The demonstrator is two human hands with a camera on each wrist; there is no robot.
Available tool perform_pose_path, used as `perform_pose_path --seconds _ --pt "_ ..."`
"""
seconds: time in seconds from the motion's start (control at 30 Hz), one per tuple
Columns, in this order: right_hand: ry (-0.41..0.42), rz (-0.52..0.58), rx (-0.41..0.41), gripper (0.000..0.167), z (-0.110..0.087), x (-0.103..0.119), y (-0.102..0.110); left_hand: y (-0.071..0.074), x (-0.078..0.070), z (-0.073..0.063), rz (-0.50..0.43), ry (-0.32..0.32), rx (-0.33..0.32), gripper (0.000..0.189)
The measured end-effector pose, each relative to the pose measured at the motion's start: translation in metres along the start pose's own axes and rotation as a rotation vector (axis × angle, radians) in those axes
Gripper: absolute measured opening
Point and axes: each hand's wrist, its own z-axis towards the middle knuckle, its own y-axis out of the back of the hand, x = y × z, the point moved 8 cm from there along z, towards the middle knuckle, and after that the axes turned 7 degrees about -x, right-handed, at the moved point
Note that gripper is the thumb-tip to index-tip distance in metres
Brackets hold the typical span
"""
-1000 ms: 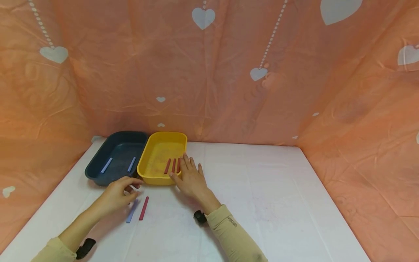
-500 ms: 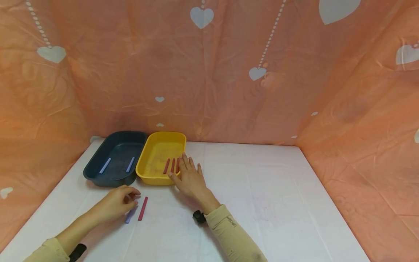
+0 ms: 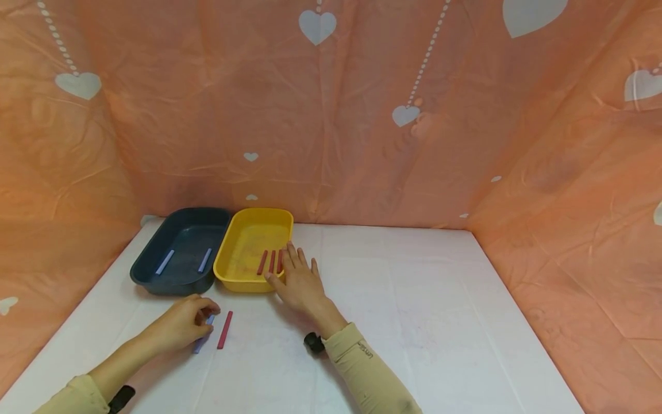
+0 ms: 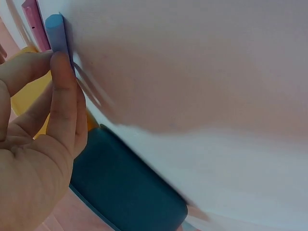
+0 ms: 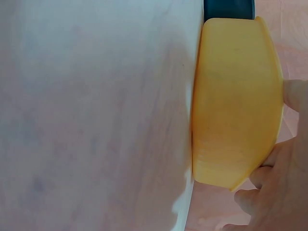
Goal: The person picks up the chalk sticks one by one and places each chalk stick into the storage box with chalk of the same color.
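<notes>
Orange cloth (image 3: 351, 172) with white hearts (image 3: 318, 27) hangs at the far end of our white table (image 3: 414, 322), where a dark tray (image 3: 176, 288) on the left holds two blue sticks (image 3: 165, 262) and a yellow tray (image 3: 245, 286) to its right holds three red sticks (image 3: 272, 262). Near us, our left hand (image 3: 181, 323) pinches one more blue stick (image 4: 57, 34) in its fingers — just left of a lone red stick (image 3: 224, 330) on the table. Our right hand (image 3: 301, 283) rests on the yellow tray's right edge — fingers straight and spread.
</notes>
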Motion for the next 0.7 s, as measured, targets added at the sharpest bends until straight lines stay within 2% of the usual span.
perform_pose_path --seconds 0.7 --pt "0.001 -0.005 -0.002 0.079 0.0003 -0.0003 -0.0007 0.0005 0.0029 -0.0003 -0.014 0.032 0.0 0.021"
